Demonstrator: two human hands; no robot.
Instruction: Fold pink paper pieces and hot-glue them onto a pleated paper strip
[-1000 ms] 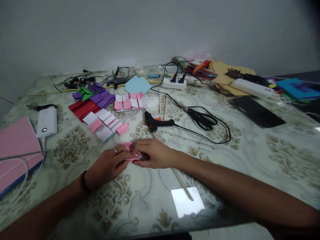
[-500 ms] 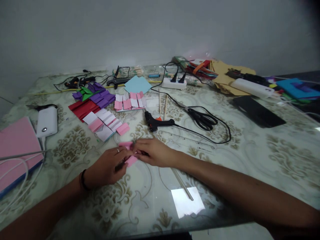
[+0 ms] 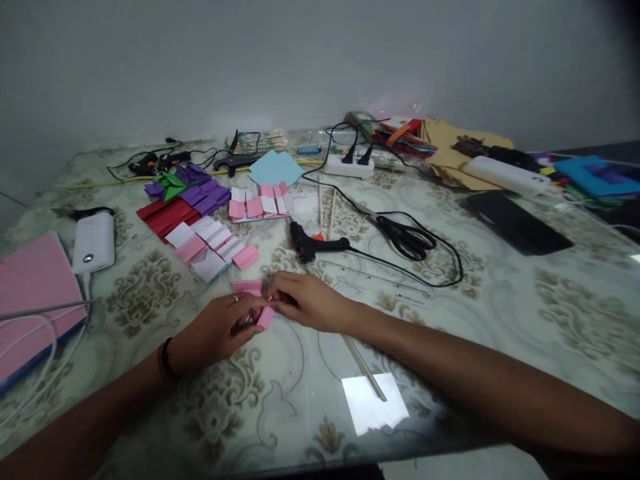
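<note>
head view: pink paper (image 3: pixel 266 319) at table (image 3: pixel 285 407) b/w l hand (image 3: pixel 220 327) & r hand (image 3: pixel 306 301), both nearly closed, fingertips pinching it; near flap slants near-left to far-right, far pleats run l-r, join hidden. glue gun (image 3: pixel 316 245) beyond r hand, pink/white papers (image 3: pixel 213 237) beyond l.

No lettering, brand or number can be read. Toward the left edge of the patterned, glossy-topped table (image 3: pixel 295 413), a white, round-cornered plastic device (image 3: pixel 95 233) carries a round dark mark, too small to make out. Toward the far right corner, a long white plastic device (image 3: pixel 505 176) bears a small round mark, likewise illegible.
</note>
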